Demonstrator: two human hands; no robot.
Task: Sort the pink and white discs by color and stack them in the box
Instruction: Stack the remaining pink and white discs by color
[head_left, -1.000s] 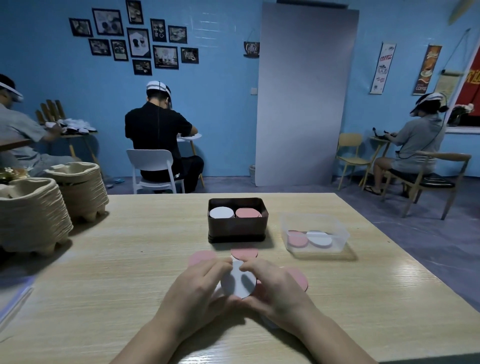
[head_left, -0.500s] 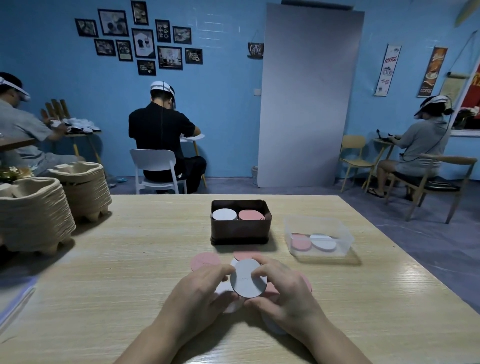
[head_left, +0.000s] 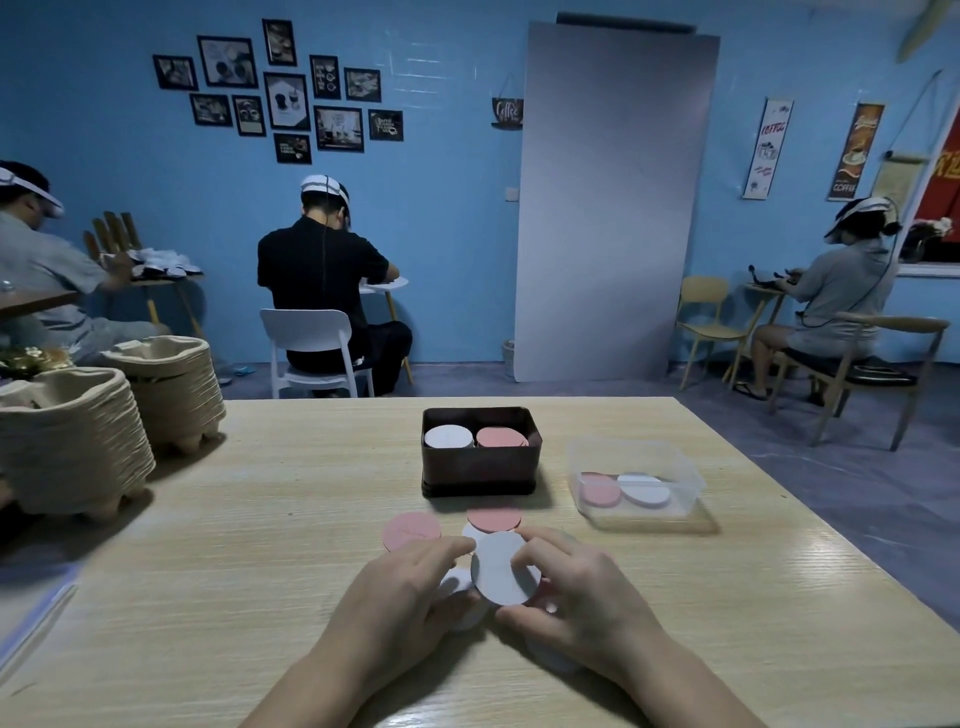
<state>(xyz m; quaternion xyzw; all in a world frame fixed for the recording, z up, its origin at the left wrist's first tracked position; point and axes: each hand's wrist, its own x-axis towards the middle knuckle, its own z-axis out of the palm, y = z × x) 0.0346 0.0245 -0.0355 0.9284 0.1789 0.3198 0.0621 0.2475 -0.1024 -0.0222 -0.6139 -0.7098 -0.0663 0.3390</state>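
Observation:
A white disc (head_left: 500, 569) stands tilted up off the table, held between my left hand (head_left: 402, 597) and my right hand (head_left: 576, 597); both pinch its edges. More white discs lie partly hidden under my hands. Two pink discs lie flat just beyond: one pink disc (head_left: 411, 530) to the left, another pink disc (head_left: 493, 518) near the box. The dark brown box (head_left: 480, 470) stands behind them with a white stack (head_left: 448, 436) on its left and a pink stack (head_left: 501, 437) on its right.
A clear plastic tub (head_left: 636, 480) right of the box holds a pink and a white disc. Stacks of pulp trays (head_left: 72, 436) fill the table's left edge. Three people sit at small tables by the blue wall behind.
The white disc has been lifted from flat on the table and tilted up between both hands. My hands stay close together in the same spot.

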